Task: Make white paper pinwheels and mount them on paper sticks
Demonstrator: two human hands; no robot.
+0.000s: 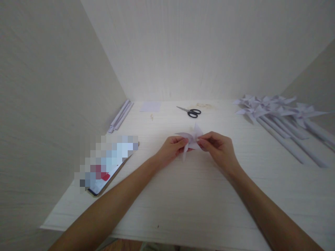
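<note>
At the middle of the frame both hands meet over a small paper pinwheel (pixel 192 139), held just above the white table (pixel 183 202). The left hand (pixel 171 148) pinches the pinwheel's left side, fingers curled in around the paper, thumb on top. The right hand (pixel 218 146) grips the right side the same way, fingertips pressed to the folds near the centre. The pinwheel's points stick out above and below the fingers; one tip hangs down toward the table. Behind the hands, toward the back wall, lie black-handled scissors (pixel 190 111), and left of them a flat paper square (pixel 150 106). Near the square is something tiny, too small to tell. In the upper left corner of the table, against the side wall, lie a few rolled paper sticks (pixel 120 116). On the right side a row of finished pinwheels (pixel 277 111) on long paper stems lies fanned out, heads toward the back. At lower left a phone (pixel 108 164) lies near the table's edge, its screen blurred.
</note>
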